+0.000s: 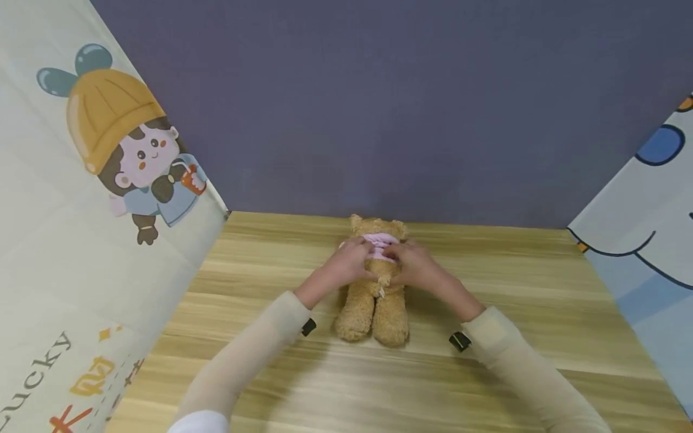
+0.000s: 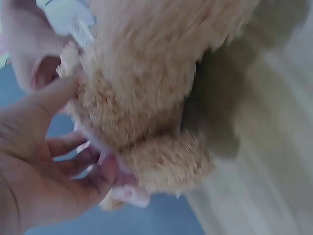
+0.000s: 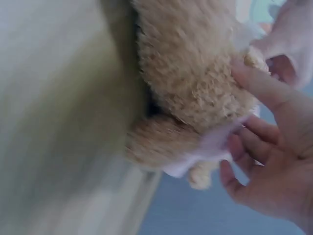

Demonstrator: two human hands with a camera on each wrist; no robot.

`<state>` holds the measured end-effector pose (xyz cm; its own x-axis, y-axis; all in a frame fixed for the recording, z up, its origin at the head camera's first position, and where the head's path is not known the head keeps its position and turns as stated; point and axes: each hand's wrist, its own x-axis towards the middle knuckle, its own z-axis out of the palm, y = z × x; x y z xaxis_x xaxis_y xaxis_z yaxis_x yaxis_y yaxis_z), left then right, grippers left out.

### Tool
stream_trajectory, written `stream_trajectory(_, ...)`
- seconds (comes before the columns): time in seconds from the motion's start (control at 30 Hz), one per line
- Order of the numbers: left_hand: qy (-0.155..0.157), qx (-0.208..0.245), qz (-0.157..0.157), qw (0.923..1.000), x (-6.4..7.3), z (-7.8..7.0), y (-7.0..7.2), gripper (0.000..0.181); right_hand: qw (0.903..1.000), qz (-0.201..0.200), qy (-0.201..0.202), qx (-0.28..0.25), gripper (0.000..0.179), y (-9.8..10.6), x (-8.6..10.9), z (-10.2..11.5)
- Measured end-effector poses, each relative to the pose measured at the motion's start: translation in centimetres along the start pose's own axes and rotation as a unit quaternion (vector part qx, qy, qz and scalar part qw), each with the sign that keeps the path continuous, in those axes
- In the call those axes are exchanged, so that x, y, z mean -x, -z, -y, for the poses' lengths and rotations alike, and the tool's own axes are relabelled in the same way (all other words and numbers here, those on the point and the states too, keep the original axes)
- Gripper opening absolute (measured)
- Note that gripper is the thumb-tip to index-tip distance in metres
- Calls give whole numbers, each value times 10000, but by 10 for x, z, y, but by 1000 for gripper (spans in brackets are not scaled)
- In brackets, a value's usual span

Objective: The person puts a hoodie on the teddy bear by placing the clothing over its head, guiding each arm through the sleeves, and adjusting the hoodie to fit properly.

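The plush bear (image 1: pixel 381 269) is golden-brown, its garment (image 1: pixel 381 241) pink, the worktop (image 1: pixel 514 270) yellowish with streaked wood grain, the far wall (image 1: pixel 390 108) plain slate-purple, the sleeves (image 1: pixel 527 364) cream.

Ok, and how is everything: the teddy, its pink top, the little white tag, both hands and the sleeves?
Teddy bear: back side up, legs pointing toward the person.
Pink top: on the bear, wrinkled, lower back uncovered.
White tag: showing at the bear's bottom.
Left hand: fingers curled, holding one side of the bear.
Right hand: fingers curled, holding the other side.
Sleeves: down over the forearms.
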<state>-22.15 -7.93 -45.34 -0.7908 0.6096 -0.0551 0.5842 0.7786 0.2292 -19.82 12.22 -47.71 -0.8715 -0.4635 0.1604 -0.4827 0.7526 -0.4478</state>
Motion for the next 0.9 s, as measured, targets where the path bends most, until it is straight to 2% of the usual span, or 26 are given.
stream_trajectory(0.07,-72,-282,-280,9992,6,-4,-8,48,9994,-327,61,114,46,-12,4,5)
stream_trajectory(0.13,-253,-537,-644,9962,16,-6,-19,29,9966,-722,303,249,31,-26,8,10)
stream_trajectory(0.23,-668,-892,-1249,9859,34,-7,-34,21,9888,-1228,667,518,26,-42,15,20)
stream_trajectory(0.3,-765,-1079,-1566,9788,43,-5,-41,20,9847,-1443,785,577,24,-48,20,25)
stream_trajectory(0.37,-771,-1109,-1768,9749,51,-3,-44,17,9835,-1503,831,561,22,-49,27,29)
stream_trajectory(0.47,-795,-952,-1928,9734,62,1,-47,12,9821,-1600,837,542,21,-49,38,31)
stream_trajectory(0.53,-1013,-1041,-1966,9697,70,3,-48,10,9800,-1644,899,667,21,-50,47,33)
stream_trajectory(0.6,-1340,-1297,-2032,9612,78,4,-50,7,9784,-1619,956,861,21,-54,53,35)
stream_trajectory(0.7,-1733,-1821,-2182,9430,88,5,-52,5,9761,-1504,1165,1053,19,-60,59,40)
stream_trajectory(0.83,-1954,-2355,-2319,9233,98,5,-55,8,9717,-1509,1474,1063,16,-66,66,46)
stream_trajectory(0.9,-1971,-2450,-2328,9203,102,6,-56,8,9695,-1617,1531,1028,16,-69,69,48)
